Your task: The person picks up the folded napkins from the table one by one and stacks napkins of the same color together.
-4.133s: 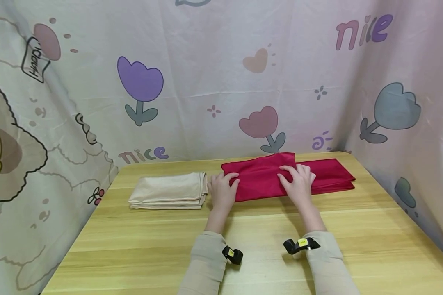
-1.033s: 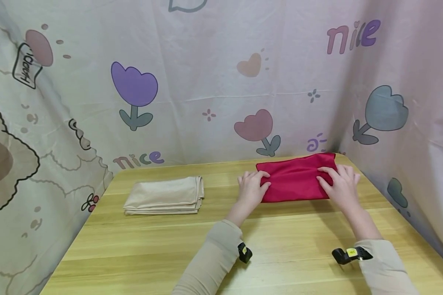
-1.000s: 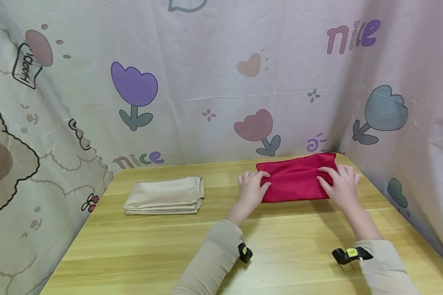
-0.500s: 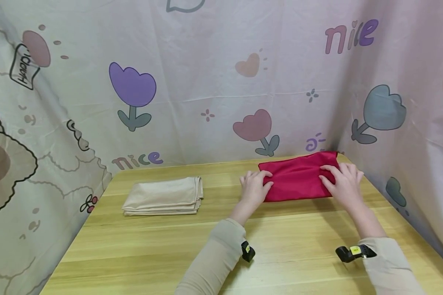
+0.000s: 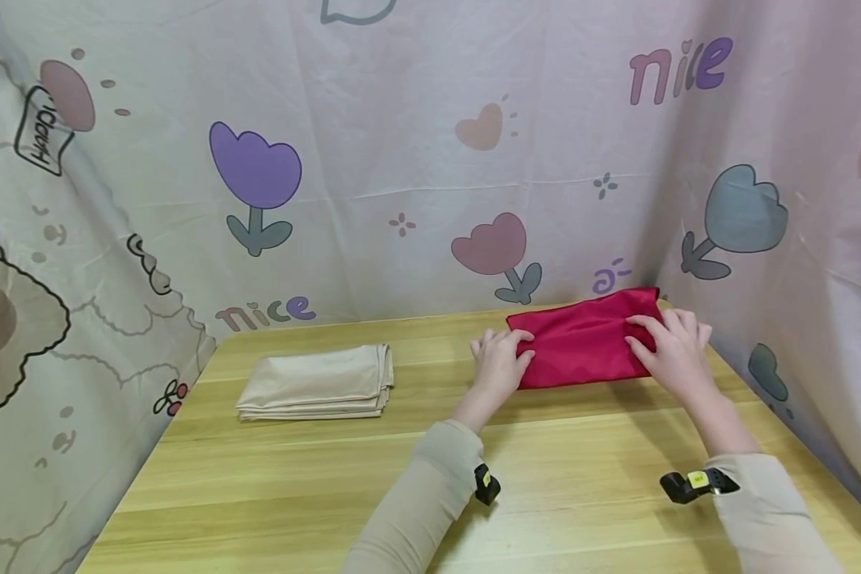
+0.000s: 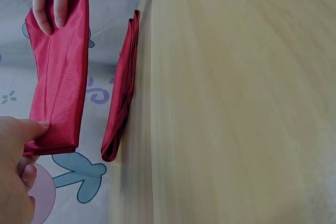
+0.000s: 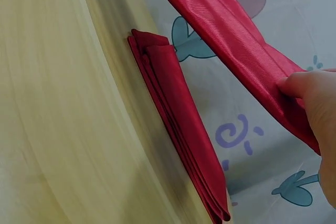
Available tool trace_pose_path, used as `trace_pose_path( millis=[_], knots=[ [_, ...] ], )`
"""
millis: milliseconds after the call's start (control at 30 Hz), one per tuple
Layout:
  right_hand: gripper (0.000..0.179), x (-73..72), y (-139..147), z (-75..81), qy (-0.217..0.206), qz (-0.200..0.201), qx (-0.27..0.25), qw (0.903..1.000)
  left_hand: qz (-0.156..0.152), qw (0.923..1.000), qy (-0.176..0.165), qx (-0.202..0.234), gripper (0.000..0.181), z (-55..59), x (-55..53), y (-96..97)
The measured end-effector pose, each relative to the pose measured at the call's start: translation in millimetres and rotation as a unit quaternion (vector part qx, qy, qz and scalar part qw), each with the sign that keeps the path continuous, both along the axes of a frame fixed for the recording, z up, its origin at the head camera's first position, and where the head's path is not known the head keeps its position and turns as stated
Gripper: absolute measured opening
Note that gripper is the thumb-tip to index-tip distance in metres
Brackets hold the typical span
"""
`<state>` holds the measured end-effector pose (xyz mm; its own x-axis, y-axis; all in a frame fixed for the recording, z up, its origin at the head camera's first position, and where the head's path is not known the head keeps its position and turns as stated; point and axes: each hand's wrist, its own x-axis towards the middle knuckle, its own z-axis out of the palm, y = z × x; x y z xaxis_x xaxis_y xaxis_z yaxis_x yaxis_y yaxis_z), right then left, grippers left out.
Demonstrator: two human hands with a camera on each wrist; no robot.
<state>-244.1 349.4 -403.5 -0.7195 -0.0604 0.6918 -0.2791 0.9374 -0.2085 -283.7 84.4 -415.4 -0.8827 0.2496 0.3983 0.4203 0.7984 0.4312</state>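
Observation:
Between my hands, a folded red satin cloth [image 5: 581,341] is held up, stretched sideways near the back right of the table. My left hand [image 5: 498,367] pinches its left end, thumb on the near face. At the other end, the right hand [image 5: 678,355] grips it between thumb and fingers. Both wrist views show the held cloth raised above the tabletop. Below it lies a second folded red cloth [image 7: 178,114], flat along the table's back edge; in the head view the held cloth hides it.
A beige cloth [image 5: 319,383], folded in several layers, lies on the left half of the wooden table [image 5: 294,494]. Close behind the table hangs a printed curtain [image 5: 373,143], which continues along the left and right sides.
Over about four seconds both hands have carried the red cloth rightward until it covers the second red cloth in view. In the last second it has shifted slightly right and risen.

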Motion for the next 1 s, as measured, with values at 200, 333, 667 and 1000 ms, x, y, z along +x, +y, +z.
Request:
trace_pose_path(
  millis=[200, 333, 667, 1000],
  knots=[
    [0.032, -2.1, 4, 4.2, -0.017, -0.014, 0.016, 0.9996, 0.001, 1.0, 0.0, 0.003, 0.023, 0.6, -3.0, 6.1],
    [0.033, -3.3, 7, 7.9, -0.031, -0.02, 0.027, 0.999, 0.0, 1.0, 0.004, 0.005, 0.023, 1.3, -4.1, 9.5],
    [0.034, -3.3, 17, 14.3, -0.046, -0.033, 0.053, 0.997, -0.003, 0.9999, -0.005, -0.015, 0.025, 6.4, -6.1, 19.9],
    [0.039, -4.4, 27, 15.2, -0.082, -0.052, 0.064, 0.9933, 0.001, 0.9993, -0.004, -0.038, 0.026, 5.4, -10.0, 31.7]
  ],
)
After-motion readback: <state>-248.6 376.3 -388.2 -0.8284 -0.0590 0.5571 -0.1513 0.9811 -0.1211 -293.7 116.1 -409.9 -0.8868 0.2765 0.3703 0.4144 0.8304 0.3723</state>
